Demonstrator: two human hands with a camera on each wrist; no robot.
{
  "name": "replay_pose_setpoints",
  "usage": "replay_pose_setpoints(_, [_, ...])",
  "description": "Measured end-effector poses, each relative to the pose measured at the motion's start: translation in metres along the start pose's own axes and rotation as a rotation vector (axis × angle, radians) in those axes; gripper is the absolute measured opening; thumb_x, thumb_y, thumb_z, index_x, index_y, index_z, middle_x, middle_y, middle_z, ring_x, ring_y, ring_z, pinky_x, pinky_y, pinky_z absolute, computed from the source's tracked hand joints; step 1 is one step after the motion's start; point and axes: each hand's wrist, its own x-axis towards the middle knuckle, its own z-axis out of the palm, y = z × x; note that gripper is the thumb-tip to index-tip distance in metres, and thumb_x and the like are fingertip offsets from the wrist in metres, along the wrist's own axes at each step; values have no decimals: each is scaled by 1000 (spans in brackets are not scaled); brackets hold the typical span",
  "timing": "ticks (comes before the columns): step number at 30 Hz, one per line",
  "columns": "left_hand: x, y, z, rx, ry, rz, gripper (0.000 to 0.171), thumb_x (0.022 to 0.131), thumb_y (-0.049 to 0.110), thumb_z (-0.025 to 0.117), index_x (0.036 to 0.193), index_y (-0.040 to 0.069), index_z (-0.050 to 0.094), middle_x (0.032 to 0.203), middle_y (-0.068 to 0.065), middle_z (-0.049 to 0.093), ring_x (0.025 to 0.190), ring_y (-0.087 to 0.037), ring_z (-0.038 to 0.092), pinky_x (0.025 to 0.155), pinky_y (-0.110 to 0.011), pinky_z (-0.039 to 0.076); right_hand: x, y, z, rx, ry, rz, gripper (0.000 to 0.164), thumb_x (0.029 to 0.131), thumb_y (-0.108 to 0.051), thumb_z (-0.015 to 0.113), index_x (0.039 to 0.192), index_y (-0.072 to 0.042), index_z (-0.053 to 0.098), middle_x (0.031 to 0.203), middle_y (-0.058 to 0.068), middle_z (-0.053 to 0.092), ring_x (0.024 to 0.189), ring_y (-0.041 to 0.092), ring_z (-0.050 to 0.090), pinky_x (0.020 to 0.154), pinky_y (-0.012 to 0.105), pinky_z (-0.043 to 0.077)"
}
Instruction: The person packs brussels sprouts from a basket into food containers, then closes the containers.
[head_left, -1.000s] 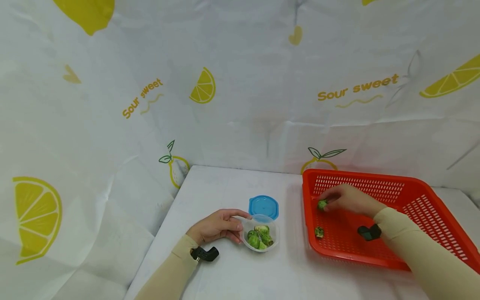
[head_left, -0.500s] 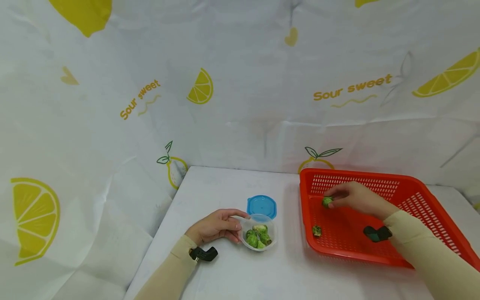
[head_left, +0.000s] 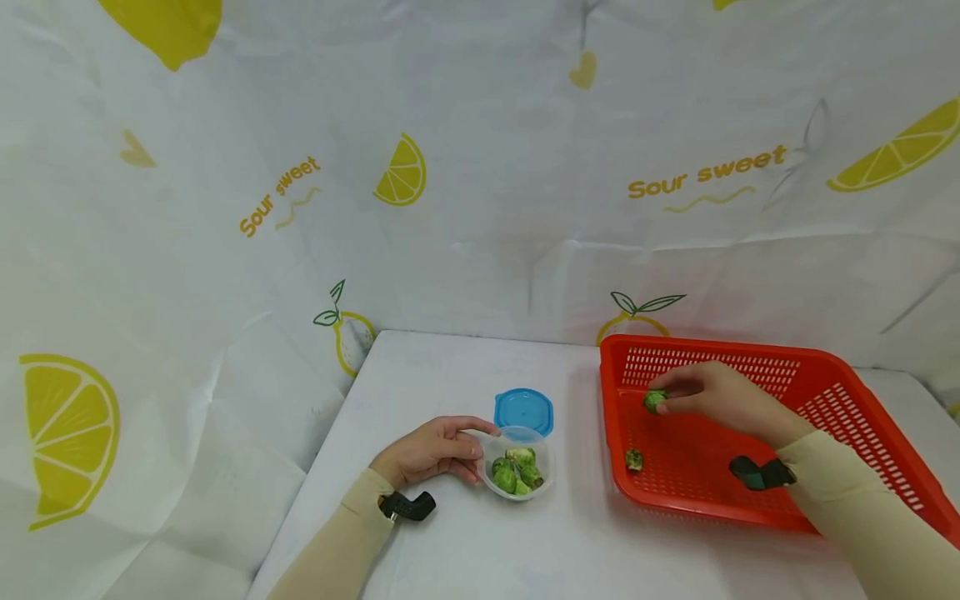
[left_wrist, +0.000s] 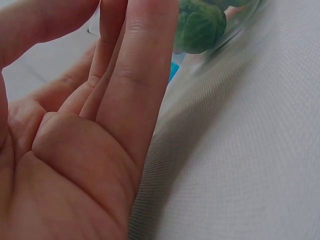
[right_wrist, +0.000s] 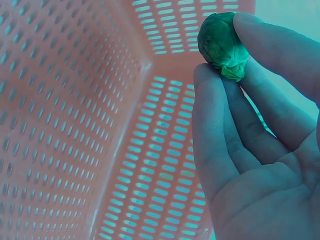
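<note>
My left hand [head_left: 437,452] holds the left side of a small clear plastic bowl [head_left: 549,473] on the table. Several Brussels sprouts [head_left: 506,477] lie inside it; one sprout [left_wrist: 199,26] shows through the bowl's wall in the left wrist view. Inside the red basket [head_left: 611,433], my right hand [head_left: 723,402] pinches a single Brussels sprout [right_wrist: 220,42] between thumb and fingertips. Another sprout [head_left: 633,459] lies on the basket floor, near its left wall.
A blue lid [head_left: 523,410] lies on the white table [head_left: 427,367] just behind the bowl. The basket's slotted walls rise around my right hand. A white sheet printed with lemons [head_left: 495,167] hangs behind and to the left.
My right hand has shifted slightly right and away from the basket's left wall, with the sprout in its fingers. The left hand and bowl have stayed in place; the view has turned slightly.
</note>
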Motion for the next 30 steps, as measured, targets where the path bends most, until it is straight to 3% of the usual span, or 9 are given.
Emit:
replay_pose_setpoints(10, [1,0,0,6,-8,0,50,106,5,64,155,2,53,97,-4,81,87,-17,80,85,-36,69,-4,-15,0,10,11,-29,33,97,-35,82,125,-18,79,110,-2,81,105,20,75,87,25,60])
replay_pose_setpoints(17, [0,1,-1,11,5,-9,51,106,7,66,155,3,54,97,-4,81,87,-17,80,85,-36,69,-9,-38,2,5,41,-66,32,96,-36,83,125,-21,80,112,-4,81,103,16,75,86,24,62])
replay_pose_setpoints(30, [1,0,-3,6,-18,-1,51,107,6,64,155,2,52,99,-3,80,89,-17,80,86,-36,69,-9,-95,39,116,50,-79,31,95,-31,85,124,-19,80,109,-1,79,101,17,73,84,23,64])
